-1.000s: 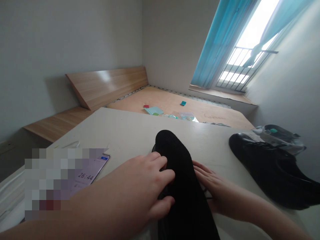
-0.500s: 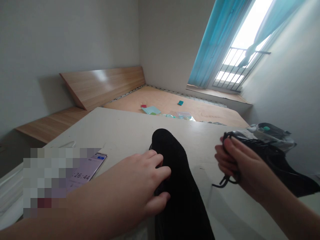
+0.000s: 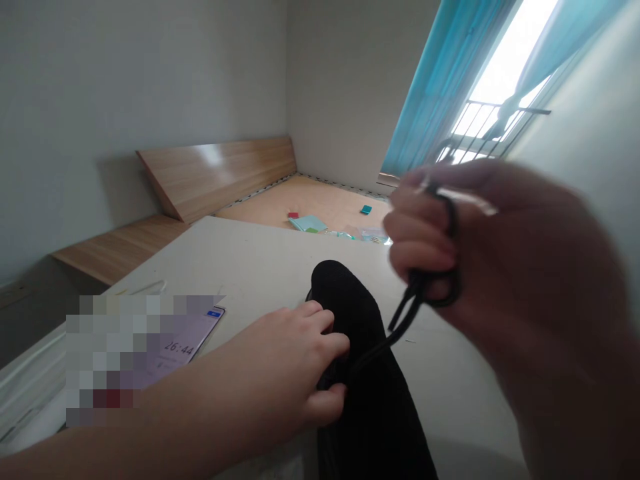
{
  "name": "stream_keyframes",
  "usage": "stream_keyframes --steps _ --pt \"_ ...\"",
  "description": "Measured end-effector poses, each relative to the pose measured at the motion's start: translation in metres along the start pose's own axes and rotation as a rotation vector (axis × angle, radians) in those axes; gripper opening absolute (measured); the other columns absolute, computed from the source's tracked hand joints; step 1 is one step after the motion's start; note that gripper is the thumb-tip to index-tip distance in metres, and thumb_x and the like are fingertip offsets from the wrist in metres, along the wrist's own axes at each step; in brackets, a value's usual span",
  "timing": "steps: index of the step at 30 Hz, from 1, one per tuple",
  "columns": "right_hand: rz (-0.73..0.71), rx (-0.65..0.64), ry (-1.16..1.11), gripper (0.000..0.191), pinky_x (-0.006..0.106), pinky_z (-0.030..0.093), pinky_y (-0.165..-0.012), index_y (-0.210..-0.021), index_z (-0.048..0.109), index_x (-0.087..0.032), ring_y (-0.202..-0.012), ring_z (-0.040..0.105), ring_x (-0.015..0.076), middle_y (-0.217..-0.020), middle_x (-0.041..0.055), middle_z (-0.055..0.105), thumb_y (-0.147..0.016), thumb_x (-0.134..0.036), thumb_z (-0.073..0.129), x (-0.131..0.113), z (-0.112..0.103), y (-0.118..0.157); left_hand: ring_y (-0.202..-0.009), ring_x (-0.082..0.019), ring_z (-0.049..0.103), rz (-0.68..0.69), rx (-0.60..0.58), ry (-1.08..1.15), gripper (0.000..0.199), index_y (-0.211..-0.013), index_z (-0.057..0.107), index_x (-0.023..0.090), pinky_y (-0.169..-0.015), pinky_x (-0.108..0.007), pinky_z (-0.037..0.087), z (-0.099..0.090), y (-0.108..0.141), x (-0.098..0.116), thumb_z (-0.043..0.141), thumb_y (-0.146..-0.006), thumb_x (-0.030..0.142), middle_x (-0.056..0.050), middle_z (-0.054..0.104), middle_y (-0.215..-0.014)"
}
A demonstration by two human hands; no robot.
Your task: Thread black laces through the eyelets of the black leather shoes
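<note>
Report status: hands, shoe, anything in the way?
Left hand against the black shoe, left edge. Right hand up, blurred, closed on black lace. Shoe on white table. Right hand hides part of table's right side.

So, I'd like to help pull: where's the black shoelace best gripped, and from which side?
Probably pinch the black shoelace midway along its curved run from the right hand down toward the left hand, coming from the wearer's side: it is thin, and that stretch shows no fingers around it.

Head-worn view, facing forward and down, near white table [image 3: 250, 267]
</note>
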State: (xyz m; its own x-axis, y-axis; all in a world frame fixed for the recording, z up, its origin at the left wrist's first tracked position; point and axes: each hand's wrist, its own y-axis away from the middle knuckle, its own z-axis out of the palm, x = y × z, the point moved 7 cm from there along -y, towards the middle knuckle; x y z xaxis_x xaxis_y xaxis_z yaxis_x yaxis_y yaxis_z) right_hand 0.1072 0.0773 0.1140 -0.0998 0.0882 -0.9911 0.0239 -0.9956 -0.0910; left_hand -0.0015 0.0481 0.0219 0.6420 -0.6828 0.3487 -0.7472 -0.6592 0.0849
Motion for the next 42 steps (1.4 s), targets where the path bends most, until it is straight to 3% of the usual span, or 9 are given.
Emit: stream_keyframes --steps 2,5,8,11,15,18,24,32,42 --pt "0.225 -0.178 -0.190 0.016 0.015 0.024 -0.038 -0.072 0.038 -0.020 -0.047 0.023 0.0054 -0.062 -0.0070 0.026 -0.086 -0.020 0.045 0.038 0.022 -0.002 -0.093 -0.028 0.056 0.000 0.003 -0.010 0.015 -0.089 0.067 0.021 -0.078 -0.042 0.048 0.000 0.001 -0.001 0.063 -0.082 0.033 -0.006 0.062 -0.093" --pt "0.229 -0.167 0.058 0.013 0.020 0.043 -0.055 -0.092 0.050 -0.021 -0.060 0.044 0.0093 -0.068 -0.0055 0.043 -0.085 -0.029 0.058 0.071 0.014 -0.002 -0.092 -0.028 0.058 0.015 0.031 0.013 0.017 -0.092 0.068 0.023 -0.080 -0.043 0.049 -0.001 0.004 -0.001 0.064 -0.082 0.035 -0.006 0.063 -0.096" --pt "0.109 -0.245 0.508 0.032 0.033 0.050 -0.081 -0.115 0.046 -0.024 -0.089 0.058 0.0184 -0.092 0.0015 0.059 -0.087 -0.037 0.055 0.078 0.005 0.006 -0.094 -0.027 0.060 0.028 0.068 0.047 0.018 -0.095 0.069 0.022 -0.082 -0.040 0.050 -0.001 0.004 -0.003 0.065 -0.081 0.033 -0.006 0.065 -0.098" --pt "-0.124 -0.343 0.915 0.044 0.048 0.039 -0.104 -0.132 0.040 -0.023 -0.120 0.049 0.0254 -0.125 0.0096 0.056 -0.090 -0.032 0.048 0.067 0.006 0.016 -0.094 -0.026 0.062 0.053 0.096 0.048 0.018 -0.094 0.069 0.020 -0.085 -0.038 0.050 -0.001 0.004 -0.002 0.066 -0.081 0.032 -0.007 0.068 -0.097" --pt "-0.385 -0.322 1.214 0.042 0.053 0.037 -0.106 -0.133 0.049 -0.020 -0.125 0.045 0.0284 -0.128 0.0109 0.060 -0.092 -0.027 0.048 0.053 0.007 0.023 -0.094 -0.028 0.063 0.032 0.064 0.005 0.021 -0.098 0.069 0.021 -0.086 -0.043 0.050 -0.002 0.003 0.000 0.065 -0.082 0.034 -0.008 0.069 -0.099" --pt "-0.407 -0.390 1.238 0.027 0.052 0.037 -0.105 -0.116 0.064 -0.022 -0.109 0.058 0.0250 -0.111 0.0067 0.070 -0.091 -0.023 0.052 0.054 0.010 0.024 -0.095 -0.031 0.063 -0.001 0.001 -0.056 0.022 -0.099 0.069 0.019 -0.082 -0.046 0.051 -0.003 0.004 0.002 0.064 -0.084 0.034 -0.009 0.068 -0.101" --pt "-0.291 -0.628 1.348 0.021 0.052 0.011 -0.120 -0.080 0.072 -0.020 -0.089 0.067 0.0181 -0.085 0.0017 0.072 -0.084 -0.009 0.054 0.070 0.015 0.026 -0.092 -0.028 0.062 0.005 -0.023 -0.050 0.021 -0.101 0.070 0.021 -0.078 -0.042 0.050 -0.005 0.004 0.004 0.064 -0.085 0.033 -0.007 0.066 -0.098" --pt "-0.161 -0.869 1.263 0.015 0.047 0.009 -0.123 -0.092 0.075 -0.028 -0.115 0.059 0.0202 -0.106 0.0000 0.068 -0.088 -0.023 0.061 0.068 0.018 0.058 -0.085 -0.023 0.062 0.042 0.053 -0.022 0.018 -0.090 0.067 0.022 -0.074 -0.035 0.047 -0.016 0.007 -0.006 0.055 -0.090 0.035 -0.004 0.066 -0.096" --pt "-0.278 -0.859 1.275 0.020 0.044 -0.004 -0.122 -0.091 0.076 -0.025 -0.116 0.060 0.0194 -0.090 -0.0013 0.075 -0.090 -0.020 0.057 0.075 0.019 0.077 -0.105 -0.027 0.065 -0.194 0.104 -0.111 0.046 -0.139 0.044 0.013 -0.086 -0.038 0.048 -0.015 0.001 -0.044 0.031 -0.095 0.022 -0.016 0.060 -0.131"
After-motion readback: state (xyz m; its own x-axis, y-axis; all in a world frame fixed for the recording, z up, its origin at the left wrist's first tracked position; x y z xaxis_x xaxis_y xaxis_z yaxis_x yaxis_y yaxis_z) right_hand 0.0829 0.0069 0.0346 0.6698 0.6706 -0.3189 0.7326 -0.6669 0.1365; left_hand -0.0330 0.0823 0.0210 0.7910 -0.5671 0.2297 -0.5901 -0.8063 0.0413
